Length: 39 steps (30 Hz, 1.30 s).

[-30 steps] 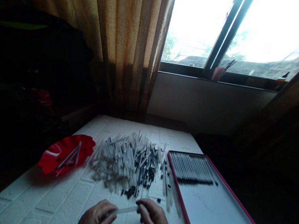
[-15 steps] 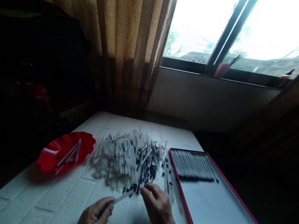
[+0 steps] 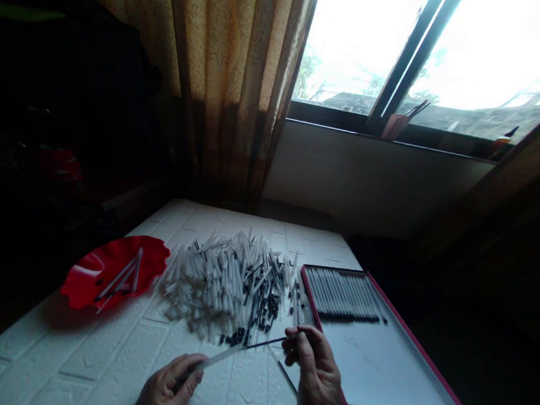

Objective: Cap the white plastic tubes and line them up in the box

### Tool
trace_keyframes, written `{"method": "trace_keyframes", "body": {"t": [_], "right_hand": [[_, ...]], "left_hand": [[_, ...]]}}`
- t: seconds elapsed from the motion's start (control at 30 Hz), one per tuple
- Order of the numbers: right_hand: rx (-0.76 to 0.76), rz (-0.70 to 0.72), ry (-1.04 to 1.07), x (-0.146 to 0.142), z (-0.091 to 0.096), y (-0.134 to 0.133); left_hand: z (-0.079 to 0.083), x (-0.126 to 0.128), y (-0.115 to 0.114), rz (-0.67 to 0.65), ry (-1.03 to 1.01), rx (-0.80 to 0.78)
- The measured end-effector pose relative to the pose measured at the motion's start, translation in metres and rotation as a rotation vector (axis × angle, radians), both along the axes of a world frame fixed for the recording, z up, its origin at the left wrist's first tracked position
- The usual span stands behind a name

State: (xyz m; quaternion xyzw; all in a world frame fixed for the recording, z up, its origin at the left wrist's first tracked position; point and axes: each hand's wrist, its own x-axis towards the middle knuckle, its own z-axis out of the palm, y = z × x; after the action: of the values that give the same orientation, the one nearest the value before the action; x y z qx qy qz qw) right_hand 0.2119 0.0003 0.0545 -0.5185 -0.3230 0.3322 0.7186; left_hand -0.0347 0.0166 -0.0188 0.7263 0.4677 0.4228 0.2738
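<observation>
My left hand (image 3: pixel 169 385) is closed around a clear pen barrel (image 3: pixel 217 357) that points up and to the right. A thin dark refill (image 3: pixel 267 341) is pinched in my right hand (image 3: pixel 315 375), its left end at the barrel's tip. Just beyond both hands lies a big pile of white barrels and black small parts (image 3: pixel 227 282) on the white brick-patterned table (image 3: pixel 95 364). To the right sits a red-rimmed shallow tray (image 3: pixel 425 378) with a row of finished pens (image 3: pixel 344 294) at its far end.
A red wavy-edged plate (image 3: pixel 84 277) with a few sticks stands at the left. Curtains (image 3: pixel 223 85) and a bright window (image 3: pixel 359 46) are behind the table. The room at the far left and right is dark. A loose thin stick (image 3: pixel 287 377) lies near my right hand.
My right hand has moved right and up from the pile, and now holds a thin dark refill at the barrel's tip. My left hand keeps the barrel, tilted more upward.
</observation>
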Motion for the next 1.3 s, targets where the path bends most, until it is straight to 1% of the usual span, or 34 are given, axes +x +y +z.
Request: {"method": "trace_keyframes", "body": {"t": [0.2,0.3,0.37,0.43,0.53,0.6,0.67,0.73,0.77,0.8,0.87,0.9,0.97,1.03,1.07,1.13,1.17,1.23,1.3], "right_hand": [[-0.020,0.056,-0.004,0.002,-0.002,0.000],[-0.008,0.001,0.027,0.005,-0.002,0.000],[-0.014,-0.006,0.022,0.007,-0.002,0.001],[-0.026,0.038,-0.008,0.007,-0.004,0.001],[-0.067,0.136,-0.073,0.003,-0.014,0.002],[-0.106,0.204,-0.150,-0.002,-0.023,0.001],[-0.128,0.324,-0.290,-0.008,-0.034,-0.003],[-0.085,0.450,-0.498,-0.014,-0.045,-0.007],[-0.038,0.487,-0.613,-0.017,-0.050,-0.010],[0.011,0.490,-0.717,-0.019,-0.056,-0.013],[0.083,0.422,-0.855,-0.024,-0.066,-0.018],[0.106,0.399,-0.884,-0.025,-0.070,-0.019],[0.132,0.419,-0.882,-0.027,-0.074,-0.021],[0.128,0.490,-0.824,-0.027,-0.072,-0.020],[0.097,0.507,-0.780,-0.027,-0.069,-0.019],[-0.003,0.485,-0.705,-0.026,-0.061,-0.013],[-0.033,0.468,-0.716,-0.025,-0.056,-0.008],[-0.042,0.438,-0.865,-0.027,-0.049,0.003],[-0.028,0.424,-1.132,-0.031,-0.046,0.016]], "left_hand": [[0.002,0.001,-0.002,-0.008,-0.003,-0.002],[0.004,0.002,-0.003,-0.008,-0.006,0.002],[0.006,0.002,-0.003,-0.017,-0.001,0.022],[0.007,0.003,-0.002,-0.026,0.004,0.053],[0.011,0.005,-0.003,-0.025,0.019,0.139],[0.014,0.007,-0.004,-0.064,0.043,0.186],[0.017,0.009,-0.006,-0.135,0.086,0.194],[0.017,0.010,-0.008,-0.174,0.137,0.188],[0.017,0.011,-0.008,-0.174,0.162,0.196],[0.016,0.011,-0.009,-0.164,0.183,0.212],[0.015,0.011,-0.010,-0.133,0.214,0.258],[0.015,0.012,-0.010,-0.122,0.229,0.283],[0.017,0.012,-0.012,-0.123,0.270,0.321],[0.020,0.012,-0.015,-0.142,0.315,0.337],[0.021,0.012,-0.016,-0.145,0.329,0.341],[0.022,0.009,-0.017,-0.105,0.319,0.350],[0.021,0.007,-0.018,-0.067,0.299,0.351],[0.017,0.000,-0.018,0.004,0.251,0.326],[0.012,-0.006,-0.018,0.038,0.210,0.259]]}}
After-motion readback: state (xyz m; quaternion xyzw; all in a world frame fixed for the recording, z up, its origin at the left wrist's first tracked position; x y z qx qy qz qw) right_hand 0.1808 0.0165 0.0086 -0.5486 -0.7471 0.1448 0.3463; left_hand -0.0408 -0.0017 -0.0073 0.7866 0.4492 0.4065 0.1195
